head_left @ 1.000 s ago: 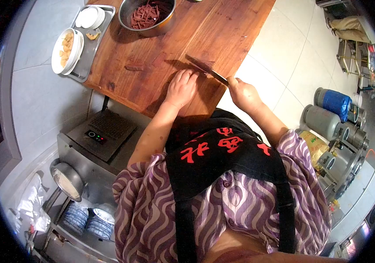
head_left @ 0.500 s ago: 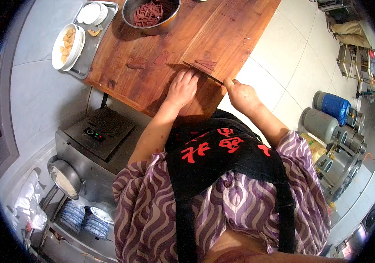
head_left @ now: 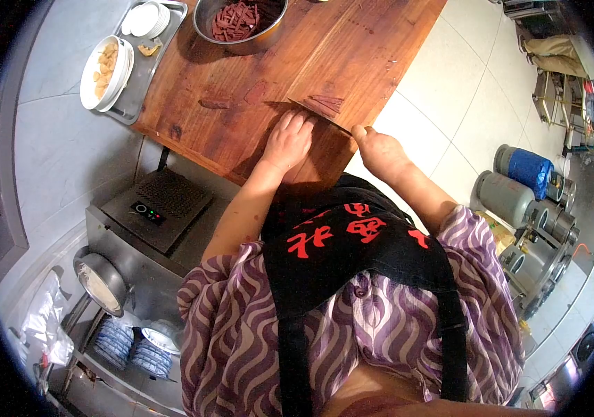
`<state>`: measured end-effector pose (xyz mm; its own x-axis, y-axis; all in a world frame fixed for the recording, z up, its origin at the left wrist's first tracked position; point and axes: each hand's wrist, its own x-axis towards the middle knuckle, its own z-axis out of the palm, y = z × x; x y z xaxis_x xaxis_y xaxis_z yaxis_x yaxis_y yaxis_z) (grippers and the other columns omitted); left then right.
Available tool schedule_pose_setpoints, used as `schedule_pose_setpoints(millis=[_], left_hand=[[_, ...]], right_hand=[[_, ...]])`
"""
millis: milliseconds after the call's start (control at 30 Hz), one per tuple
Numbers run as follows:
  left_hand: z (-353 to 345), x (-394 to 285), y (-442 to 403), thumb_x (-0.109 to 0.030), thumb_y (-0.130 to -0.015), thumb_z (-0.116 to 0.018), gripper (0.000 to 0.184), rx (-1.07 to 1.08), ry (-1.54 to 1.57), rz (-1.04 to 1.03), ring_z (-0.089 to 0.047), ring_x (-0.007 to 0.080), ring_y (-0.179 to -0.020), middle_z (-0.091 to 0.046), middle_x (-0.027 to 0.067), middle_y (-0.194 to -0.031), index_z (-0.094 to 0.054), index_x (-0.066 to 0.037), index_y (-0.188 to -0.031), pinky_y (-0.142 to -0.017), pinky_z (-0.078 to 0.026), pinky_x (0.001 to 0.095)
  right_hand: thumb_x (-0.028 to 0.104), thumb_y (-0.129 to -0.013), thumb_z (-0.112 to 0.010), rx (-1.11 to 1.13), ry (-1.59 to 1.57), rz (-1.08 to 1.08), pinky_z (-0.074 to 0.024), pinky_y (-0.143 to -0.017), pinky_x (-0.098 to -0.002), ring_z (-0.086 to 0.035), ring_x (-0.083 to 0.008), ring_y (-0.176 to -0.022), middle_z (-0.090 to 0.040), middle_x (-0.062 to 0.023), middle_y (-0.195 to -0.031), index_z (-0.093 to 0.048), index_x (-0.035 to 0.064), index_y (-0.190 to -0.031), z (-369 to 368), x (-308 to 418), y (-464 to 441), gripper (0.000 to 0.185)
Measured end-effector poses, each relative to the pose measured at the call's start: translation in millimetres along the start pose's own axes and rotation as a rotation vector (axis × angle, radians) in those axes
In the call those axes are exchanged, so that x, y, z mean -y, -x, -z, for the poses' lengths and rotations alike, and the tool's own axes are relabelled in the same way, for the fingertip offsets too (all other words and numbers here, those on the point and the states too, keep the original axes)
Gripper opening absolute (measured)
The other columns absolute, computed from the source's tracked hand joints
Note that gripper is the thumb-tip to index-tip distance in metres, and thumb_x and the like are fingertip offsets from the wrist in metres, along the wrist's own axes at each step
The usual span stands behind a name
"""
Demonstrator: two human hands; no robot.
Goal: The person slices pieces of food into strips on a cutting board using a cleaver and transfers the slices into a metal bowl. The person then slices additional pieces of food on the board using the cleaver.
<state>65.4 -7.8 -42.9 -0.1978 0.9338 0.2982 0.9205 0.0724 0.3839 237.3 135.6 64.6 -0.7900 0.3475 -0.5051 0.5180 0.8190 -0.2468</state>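
Note:
My right hand point(head_left: 384, 154) grips the handle of a kitchen knife point(head_left: 321, 116), its blade slanting to the upper left over the wooden table point(head_left: 352, 42). Close against the near side of the blade, my left hand point(head_left: 289, 144) presses down with curled fingers; whatever lies under the fingertips is hidden. Just beyond the blade lie several thin dark-red strips point(head_left: 327, 104), apparently of food. Farther left on the wood are a dark-red piece point(head_left: 215, 104) and a flat dark-red slice point(head_left: 256, 91). A metal bowl point(head_left: 269, 43) at the back holds many similar strips.
On the left, a metal tray point(head_left: 145, 76) carries a white bowl point(head_left: 88, 87) of pale yellowish pieces and small stacked white plates point(head_left: 145, 19). Below stands a black cooktop point(head_left: 165, 208), with blue-and-white dishes point(head_left: 113, 340) lower down. Gas cylinders point(head_left: 505, 191) stand on the right.
The view has shifted very slightly. Both hands and the knife stay almost in place; the strips beyond the blade look unchanged.

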Motion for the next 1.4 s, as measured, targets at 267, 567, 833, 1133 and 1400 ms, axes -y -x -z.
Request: schedule_pose_setpoints(millis=[267, 567, 833, 1133, 1400], left_hand=[[4.7, -0.8, 0.1, -0.017, -0.08, -0.065, 0.031, 0.126, 0.025, 0.032, -0.051, 0.0341, -0.111, -0.056, 0.0144, -0.111, -0.062, -0.006, -0.108, -0.098, -0.043, 0.0415], [32.4, -3.1, 21.9, -0.008, -0.079, -0.064, 0.039, 0.039, 0.084, 0.122, -0.048, 0.0322, -0.12, -0.054, 0.0144, -0.121, -0.057, -0.001, -0.117, -0.102, -0.04, 0.0411], [30.2, -2.7, 25.3, -0.007, -0.079, -0.064, 0.032, 0.041, 0.085, 0.083, -0.053, 0.032, -0.113, -0.057, 0.0145, -0.114, -0.061, -0.001, -0.109, -0.098, -0.044, 0.0399], [27.5, -11.7, -1.3, -0.01, -0.078, -0.065, 0.034, -0.033, 0.079, -0.03, -0.053, 0.0303, -0.113, -0.057, 0.0125, -0.115, -0.061, -0.006, -0.111, -0.097, -0.044, 0.0401], [36.2, 1.1, 27.6, -0.013, -0.078, -0.064, 0.033, 0.036, 0.007, 0.142, -0.052, 0.0293, -0.114, -0.058, 0.0124, -0.115, -0.061, -0.003, -0.11, -0.1, -0.042, 0.0391]], right_hand=[[0.005, -0.083, -0.049, -0.245, -0.063, 0.093, -0.0528, -0.06, -0.045, -0.066, -0.0369, -0.072, -0.064, -0.0201, -0.082, -0.046, 0.004, -0.094, -45.1, -25.5, -10.5, 0.011], [0.014, -0.09, -0.053, -0.356, -0.41, -0.055, -0.0483, -0.068, -0.0516, -0.06, -0.0455, -0.078, -0.06, -0.026, -0.08, -0.044, 0.0008, -0.095, -33.3, -27.4, 4.6, 0.017], [0.009, -0.087, -0.047, -0.287, -0.212, 0.062, -0.0513, -0.062, -0.0485, -0.063, -0.0413, -0.072, -0.062, -0.0225, -0.08, -0.045, 0.0019, -0.092, -40.7, -15.6, 6.0, 0.009], [0.009, -0.087, -0.048, -0.28, -0.282, 0.084, -0.0508, -0.062, -0.0496, -0.063, -0.0422, -0.073, -0.062, -0.0231, -0.08, -0.046, 0.0029, -0.092, -32.7, -10.5, 2.7, 0.009], [0.016, -0.091, -0.051, -0.34, -0.313, -0.004, -0.0489, -0.065, -0.0515, -0.061, -0.044, -0.075, -0.061, -0.0231, -0.081, -0.045, 0.003, -0.094, -21.6, -9.4, 0.8, 0.014]])
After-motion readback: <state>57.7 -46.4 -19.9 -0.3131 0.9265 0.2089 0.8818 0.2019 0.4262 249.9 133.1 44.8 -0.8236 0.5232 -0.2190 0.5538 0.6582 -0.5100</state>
